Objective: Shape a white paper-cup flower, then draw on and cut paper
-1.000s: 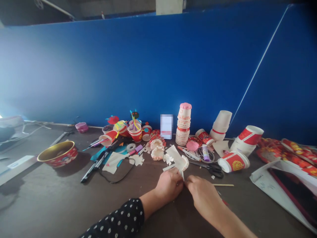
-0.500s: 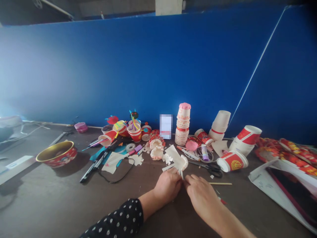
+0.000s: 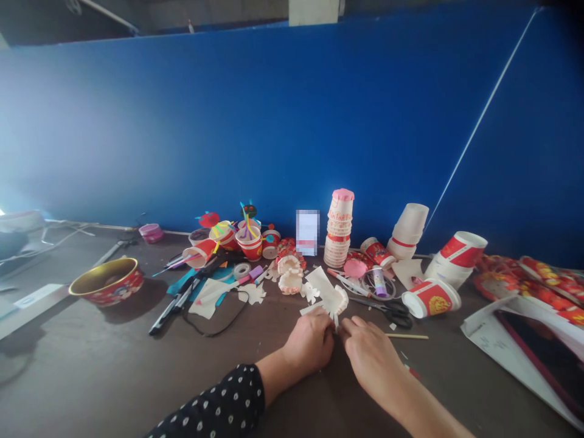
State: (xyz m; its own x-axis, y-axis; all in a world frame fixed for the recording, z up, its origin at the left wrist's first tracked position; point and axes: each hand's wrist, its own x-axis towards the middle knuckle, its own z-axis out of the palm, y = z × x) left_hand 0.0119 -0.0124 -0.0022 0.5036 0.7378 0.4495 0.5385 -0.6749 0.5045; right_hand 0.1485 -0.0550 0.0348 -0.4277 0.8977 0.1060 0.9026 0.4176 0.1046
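Both my hands are low in the middle of the view, close together over the dark table. My left hand (image 3: pixel 309 340) is closed, its fingers curled in at the end of a narrow white paper strip (image 3: pixel 336 319). From the other side my right hand (image 3: pixel 367 350) pinches at the same strip, fingertips pressed together. The exact grip is hidden behind the fingers. Just beyond the hands lies a white paper piece with a ruffled edge (image 3: pixel 340 300), beside a flat white paper sheet (image 3: pixel 320 285). Scissors (image 3: pixel 396 313) rest to the right of them.
A stack of paper cups (image 3: pixel 338 237) stands behind the hands. Farther right are a tipped red-and-white cup (image 3: pixel 433 298) and a wooden stick (image 3: pixel 408 336). On the left sit a red bowl (image 3: pixel 114 289), a black pen-like tool (image 3: pixel 171 307) and decorated cups (image 3: pixel 250 244).
The whole scene shifts slightly right in view as the camera turns a little. My hands stay together at the paper strip, with only slight finger movement.
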